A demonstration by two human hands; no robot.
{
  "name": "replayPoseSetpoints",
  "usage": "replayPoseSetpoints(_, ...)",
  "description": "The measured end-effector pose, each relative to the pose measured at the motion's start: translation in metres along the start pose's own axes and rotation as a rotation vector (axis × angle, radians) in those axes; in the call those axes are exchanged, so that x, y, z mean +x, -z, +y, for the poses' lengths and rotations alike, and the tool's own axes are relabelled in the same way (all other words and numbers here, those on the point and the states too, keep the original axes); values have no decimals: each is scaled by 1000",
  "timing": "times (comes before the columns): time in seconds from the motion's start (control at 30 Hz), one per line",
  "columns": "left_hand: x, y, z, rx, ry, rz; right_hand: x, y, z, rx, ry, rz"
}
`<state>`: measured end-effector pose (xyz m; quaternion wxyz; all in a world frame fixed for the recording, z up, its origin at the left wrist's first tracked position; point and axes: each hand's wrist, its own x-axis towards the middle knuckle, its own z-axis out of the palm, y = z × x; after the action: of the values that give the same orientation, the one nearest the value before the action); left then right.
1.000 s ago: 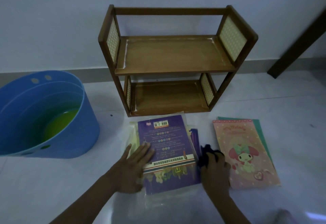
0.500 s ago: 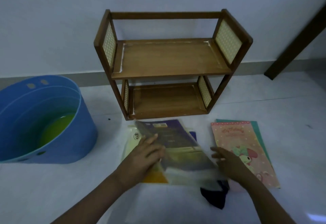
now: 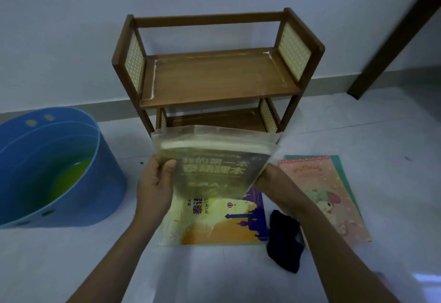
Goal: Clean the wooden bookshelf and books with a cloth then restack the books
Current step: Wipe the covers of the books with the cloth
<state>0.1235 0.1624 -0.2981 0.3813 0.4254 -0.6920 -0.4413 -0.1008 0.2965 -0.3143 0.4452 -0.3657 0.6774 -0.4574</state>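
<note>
Holding a plastic-sleeved book [image 3: 214,159] up off the floor, both hands clamped on it: left hand [image 3: 155,183] wraps the left edge, thumb on the cover; right hand [image 3: 274,181] grips the lower right corner, fingers hidden behind. Book tilted, top edge leaning toward the wooden bookshelf [image 3: 214,76], partly blocking its lower tier (cover shows large Chinese characters, blurred).

Bookshelf stands against the wall, both tiers bare. Pale streaks along the edges of the top board.

Under the raised book, a second book [image 3: 226,221] lies flat on the floor, yellow-orange cover with a purple skyline. Dark cloth [image 3: 284,238] crumpled on the floor just right of it, under the right forearm, touching neither hand. Pink cartoon book [image 3: 327,195] further right, flat, on top of a green one [image 3: 343,174].

Blue tub [image 3: 47,166] at left, well apart from the shelf, yellow-green liquid inside.
</note>
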Motion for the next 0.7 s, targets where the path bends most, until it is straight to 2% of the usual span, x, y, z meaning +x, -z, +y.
replayPoseSetpoints(0.1,-8,4,-21,-71,87,13,1,-13,8,-6,23,-16)
replayPoseSetpoints(0.2,-19,-3,-33,55,160,-51,8,-28,14,-89,83,116)
replayPoseSetpoints(0.27,-25,-15,-33,102,178,-35,9,-32,13,-55,119,194)
replayPoseSetpoints(0.37,-24,-34,-15,62,140,-4,3,-17,8,-8,162,313)
replayPoseSetpoints(0.43,-23,-53,2,17,141,-53,-7,5,9,-13,168,441)
replayPoseSetpoints(0.57,-37,-120,24,-57,334,-418,-41,63,30,-208,61,761)
replayPoseSetpoints(0.63,-44,-154,20,11,462,-608,-54,89,42,-312,-64,820)
replayPoseSetpoints(0.7,-50,-187,17,27,588,-755,-60,115,58,-402,-230,794)
